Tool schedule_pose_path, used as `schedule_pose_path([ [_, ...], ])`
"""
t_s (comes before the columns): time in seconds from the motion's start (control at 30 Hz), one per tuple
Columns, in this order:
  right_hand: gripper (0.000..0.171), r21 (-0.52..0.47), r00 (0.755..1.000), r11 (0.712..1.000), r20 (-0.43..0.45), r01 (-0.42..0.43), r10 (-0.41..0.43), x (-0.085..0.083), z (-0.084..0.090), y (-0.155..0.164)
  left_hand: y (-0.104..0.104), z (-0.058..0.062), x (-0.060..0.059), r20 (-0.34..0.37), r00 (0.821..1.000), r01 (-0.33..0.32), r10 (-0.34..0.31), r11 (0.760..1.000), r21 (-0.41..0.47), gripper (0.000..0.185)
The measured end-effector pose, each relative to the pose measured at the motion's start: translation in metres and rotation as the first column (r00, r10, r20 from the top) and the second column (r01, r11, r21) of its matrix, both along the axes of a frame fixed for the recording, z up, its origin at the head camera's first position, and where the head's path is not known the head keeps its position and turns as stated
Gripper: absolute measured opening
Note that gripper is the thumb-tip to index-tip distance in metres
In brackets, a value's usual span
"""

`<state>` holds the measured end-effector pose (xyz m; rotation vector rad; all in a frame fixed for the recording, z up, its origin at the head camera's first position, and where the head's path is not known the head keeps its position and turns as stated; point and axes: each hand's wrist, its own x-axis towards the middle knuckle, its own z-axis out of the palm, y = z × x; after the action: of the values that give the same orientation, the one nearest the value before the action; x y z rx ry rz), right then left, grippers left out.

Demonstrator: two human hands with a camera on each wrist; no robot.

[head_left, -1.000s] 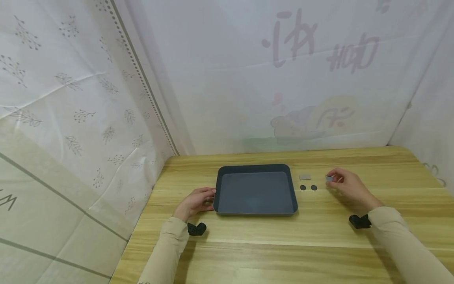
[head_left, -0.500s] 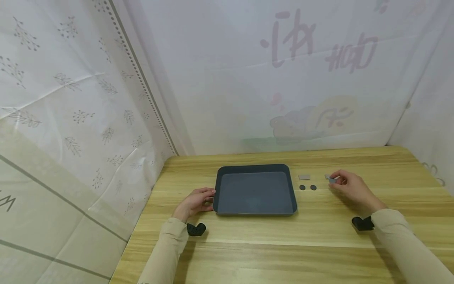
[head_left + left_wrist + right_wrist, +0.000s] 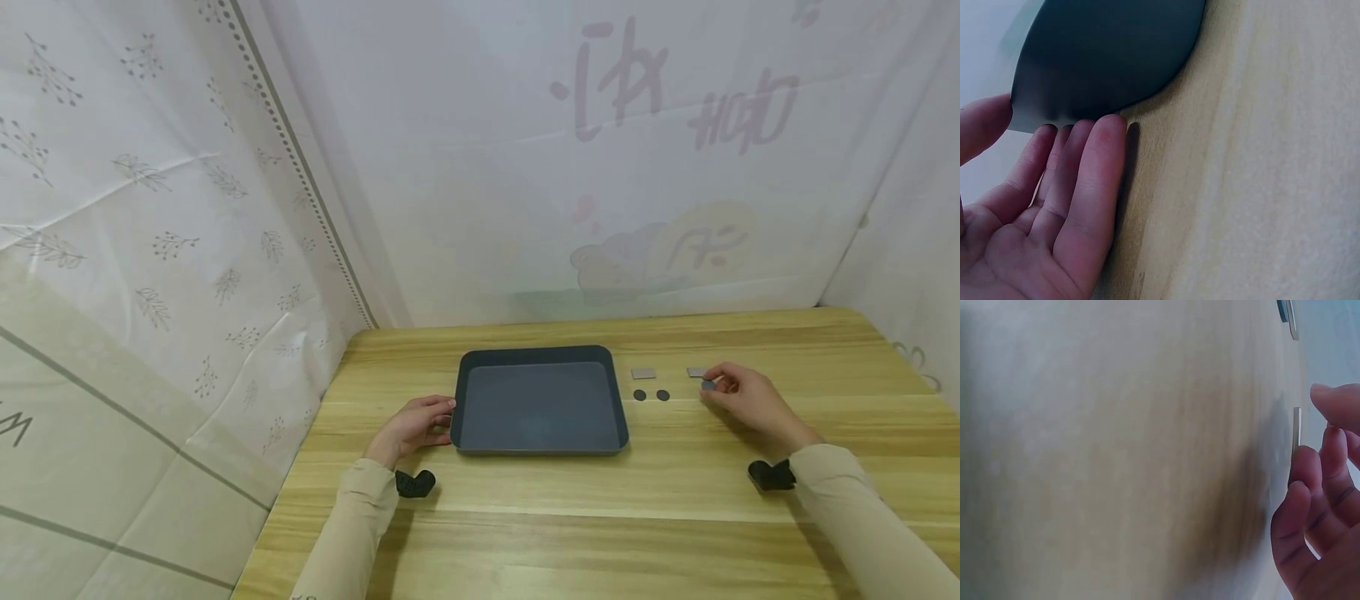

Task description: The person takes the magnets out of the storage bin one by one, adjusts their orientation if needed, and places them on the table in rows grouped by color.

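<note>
My left hand (image 3: 411, 427) holds the left side of a dark grey baking tray (image 3: 540, 453). In the left wrist view the thumb meets the tray's edge, and the other fingertips rest low against its outer wall (image 3: 1110, 56). My right hand (image 3: 746, 400) pinches a small grey disc (image 3: 708, 386) just over the table, to the right of the tray. A thin grey rectangular piece (image 3: 696, 372) lies right behind those fingers. In the right wrist view a thin flat piece (image 3: 1297, 425) shows edge-on by the fingers, and the disc is hidden.
Between the tray and my right hand lie another grey rectangular piece (image 3: 643, 373) and two dark discs, a left one (image 3: 640, 395) and a right one (image 3: 663, 395). The wooden table (image 3: 555, 533) ends at printed cloth walls (image 3: 465, 208).
My right hand has moved slightly right and towards the person. The rectangular piece behind its fingers has come into view, lying on the table. The left hand and the tray stay in place.
</note>
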<state>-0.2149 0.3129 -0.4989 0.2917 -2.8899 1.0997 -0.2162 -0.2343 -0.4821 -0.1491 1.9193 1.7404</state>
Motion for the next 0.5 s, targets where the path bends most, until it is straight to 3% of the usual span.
schedule_pose_path([
  [0.5,0.028,0.019,1.000,1.000,0.020,-0.003,0.002,0.0034,-0.0032,0.0028,-0.0005,0.0003,0.0013,-0.019,1.000,0.010,-0.010,1.000,0.006,0.050],
])
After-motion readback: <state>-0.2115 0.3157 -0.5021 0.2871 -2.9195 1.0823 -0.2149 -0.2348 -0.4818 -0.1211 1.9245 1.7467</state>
